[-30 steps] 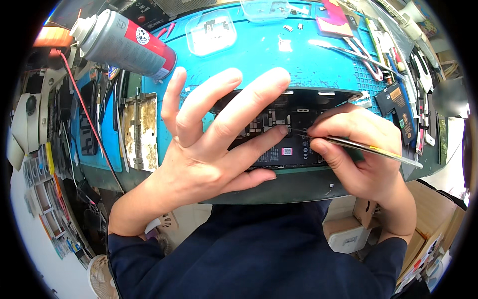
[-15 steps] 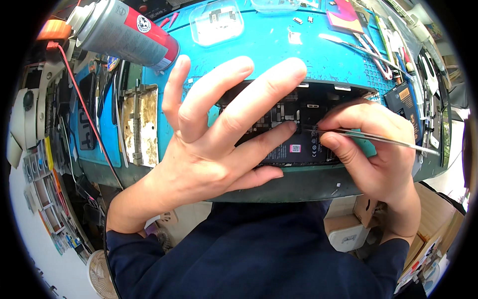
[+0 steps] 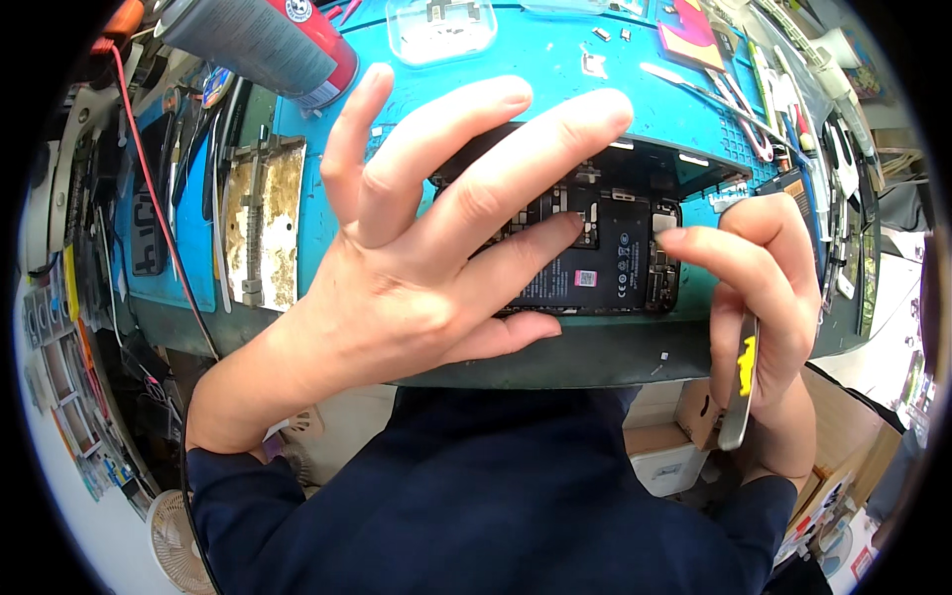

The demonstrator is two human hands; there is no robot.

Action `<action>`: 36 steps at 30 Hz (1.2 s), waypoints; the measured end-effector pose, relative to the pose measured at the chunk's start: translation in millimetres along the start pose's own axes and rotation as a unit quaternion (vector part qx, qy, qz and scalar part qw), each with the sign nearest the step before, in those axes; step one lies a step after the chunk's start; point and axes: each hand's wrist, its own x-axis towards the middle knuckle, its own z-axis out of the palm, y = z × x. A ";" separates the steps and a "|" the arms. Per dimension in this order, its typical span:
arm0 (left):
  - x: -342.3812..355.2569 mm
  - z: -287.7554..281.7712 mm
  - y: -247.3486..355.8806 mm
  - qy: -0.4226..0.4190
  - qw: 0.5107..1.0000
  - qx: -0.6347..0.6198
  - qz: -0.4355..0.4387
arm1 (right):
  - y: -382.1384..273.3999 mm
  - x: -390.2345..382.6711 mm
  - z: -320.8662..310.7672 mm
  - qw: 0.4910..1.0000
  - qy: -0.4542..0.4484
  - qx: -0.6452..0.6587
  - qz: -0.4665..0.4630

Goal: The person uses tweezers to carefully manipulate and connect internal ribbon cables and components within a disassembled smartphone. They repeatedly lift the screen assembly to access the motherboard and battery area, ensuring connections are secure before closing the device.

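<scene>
An opened phone (image 3: pixel 615 260) with a dark battery and small metal parts lies at the mat's front, a dark panel (image 3: pixel 684 175) tilted up along its back edge. My left hand (image 3: pixel 407 297) is spread open over its left half; one fingertip touches the parts beside the battery, and the thumb lies along the near edge. My right hand (image 3: pixel 769 288) is closed on metal tweezers (image 3: pixel 735 421) with yellow marks, their visible end pointing down toward the lower edge and their tips hidden. A finger of that hand reaches the phone's right end; whether it touches, I cannot tell.
A spray can (image 3: pixel 258 50) and a clear box (image 3: pixel 441 25) sit at the back of the blue mat (image 3: pixel 526 69). A stained metal fixture (image 3: pixel 268 228) and a red cable (image 3: pixel 149 169) are at left. Several tools (image 3: pixel 734 114) and a pink pad (image 3: pixel 684 40) crowd the right.
My right hand has lifted the tweezers out of the phone and swung them downward, uncovering the phone's right end. My spread left hand appears slightly higher, along with the whole scene.
</scene>
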 end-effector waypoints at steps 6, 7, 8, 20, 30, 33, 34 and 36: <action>1.4 0.2 -1.4 0.012 0.999 -0.043 -0.009 | -0.9 -9.4 -2.3 0.977 0.162 0.105 0.084; 1.8 -0.6 -1.1 0.018 0.998 -0.058 -0.014 | 5.6 -13.6 -6.9 0.982 0.165 0.045 0.082; 3.4 -2.3 -1.2 0.024 0.997 -0.072 -0.016 | 11.6 -23.2 -8.2 0.976 0.162 0.108 0.102; 10.9 14.0 -2.8 0.132 0.986 -0.096 -0.027 | 18.4 -19.7 15.7 0.978 0.094 0.186 -0.021; 15.7 9.4 5.8 0.098 0.983 -0.116 -0.102 | 21.1 -5.5 23.6 0.984 0.014 0.179 -0.003; 16.1 12.2 5.8 0.098 0.983 -0.112 -0.107 | 24.2 -0.5 22.4 0.986 -0.022 0.167 0.002; 15.9 12.9 6.7 0.098 0.983 -0.111 -0.109 | 24.2 0.5 23.4 0.988 -0.028 0.154 0.005; 14.0 11.4 5.6 0.099 0.984 -0.110 -0.094 | 22.2 4.0 26.2 0.983 -0.030 0.174 0.046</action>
